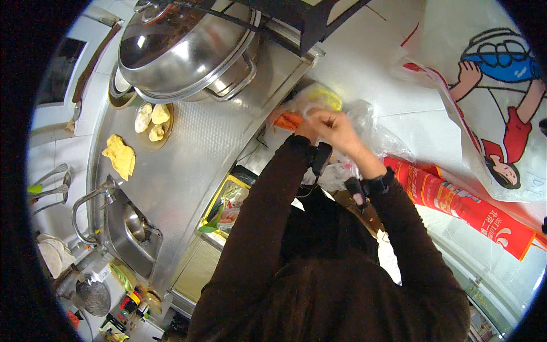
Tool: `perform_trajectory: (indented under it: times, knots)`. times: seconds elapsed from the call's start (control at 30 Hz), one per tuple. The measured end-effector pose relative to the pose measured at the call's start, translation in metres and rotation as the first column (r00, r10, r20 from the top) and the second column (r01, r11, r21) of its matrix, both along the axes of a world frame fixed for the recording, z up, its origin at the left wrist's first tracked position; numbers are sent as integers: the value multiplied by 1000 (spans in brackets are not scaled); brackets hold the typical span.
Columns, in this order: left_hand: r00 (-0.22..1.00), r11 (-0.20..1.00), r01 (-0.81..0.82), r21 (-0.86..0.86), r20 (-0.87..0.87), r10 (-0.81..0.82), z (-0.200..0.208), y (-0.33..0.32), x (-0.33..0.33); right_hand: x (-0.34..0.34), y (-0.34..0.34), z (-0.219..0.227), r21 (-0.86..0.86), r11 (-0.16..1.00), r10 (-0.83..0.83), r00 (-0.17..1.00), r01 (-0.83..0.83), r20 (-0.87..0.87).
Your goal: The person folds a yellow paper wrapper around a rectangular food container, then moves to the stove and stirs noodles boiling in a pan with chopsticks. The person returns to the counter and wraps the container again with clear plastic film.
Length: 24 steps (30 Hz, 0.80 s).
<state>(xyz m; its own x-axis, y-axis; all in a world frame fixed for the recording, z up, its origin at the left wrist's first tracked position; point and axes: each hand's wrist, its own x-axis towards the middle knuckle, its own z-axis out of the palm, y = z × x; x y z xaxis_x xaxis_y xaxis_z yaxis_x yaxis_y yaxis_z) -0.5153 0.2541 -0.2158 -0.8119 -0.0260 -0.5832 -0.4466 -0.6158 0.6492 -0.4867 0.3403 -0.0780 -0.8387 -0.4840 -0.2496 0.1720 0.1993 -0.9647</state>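
Seen from above in a kitchen, a person in dark sleeves brings both hands together over a bundle of clear plastic bags (370, 128). The left hand (307, 132) is just beside the right hand (340, 134) and partly hidden by it. The right fingers are bent inward toward the left hand; blur and overlap make it impossible to tell whether either hand's fingers pinch anything. Among the plastic, an orange item (289, 121) lies just left of the hands and a yellow item (329, 98) just beyond them. To the left, a steel desk (194, 142) carries a large lidded pot (188, 65), a plate (167, 134) of pale yellow chunks (158, 132) and a crumpled yellow cloth (119, 156). To the right are a red printed package (450, 196) and a large white bag (439, 131) with a cartoon figure.
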Motion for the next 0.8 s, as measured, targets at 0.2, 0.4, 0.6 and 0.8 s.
perform_trajectory:
  times: [0.2, 0.4, 0.6, 0.8]
  knots:
    - [990, 959, 73, 272, -138, -36, -18, -6, -3, -15, 22, -6, 22, 988, -150, 989, 150, 13]
    - [957, 952, 98, 290, -291, -10, 21, -30, 63, -46, 50, -27, 198, 897, -340, 904, 394, -258]
    - [991, 985, -134, -107, 7, 136, 92, -118, 248, -14, 30, -25, 296, 876, -120, 768, 380, -629]
    - [827, 797, -549, -252, -27, 562, 138, -146, 424, 105, -65, -4, 273, 902, 353, 936, -335, -16]
